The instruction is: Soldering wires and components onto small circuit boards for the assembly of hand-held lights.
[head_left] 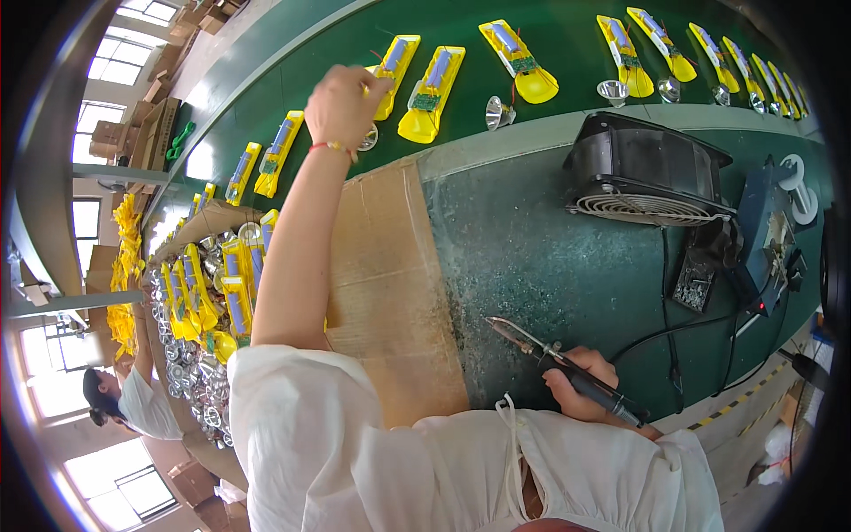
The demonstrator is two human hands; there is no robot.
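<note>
My left arm stretches forward to the row of yellow flashlight housings on the green far strip. There my left hand (341,105) is closed, fingers bent together beside a yellow housing (396,78) with a blue cell and a green circuit board. Whatever its fingertips grip is hidden. A silver reflector cup (369,138) shows just below the wrist side of that hand. Close to my body, my right hand (581,386) is wrapped round a black soldering iron (589,387). Its metal tip points up and left over the green mat, touching nothing that I can see.
Brown cardboard (390,266) covers the middle of the bench. A black fan (647,168) stands right, near a soldering station (761,235), a solder spool (800,191) and a small tray (694,282). Housings and reflectors (213,381) pile up left. Another person (146,403) works beyond.
</note>
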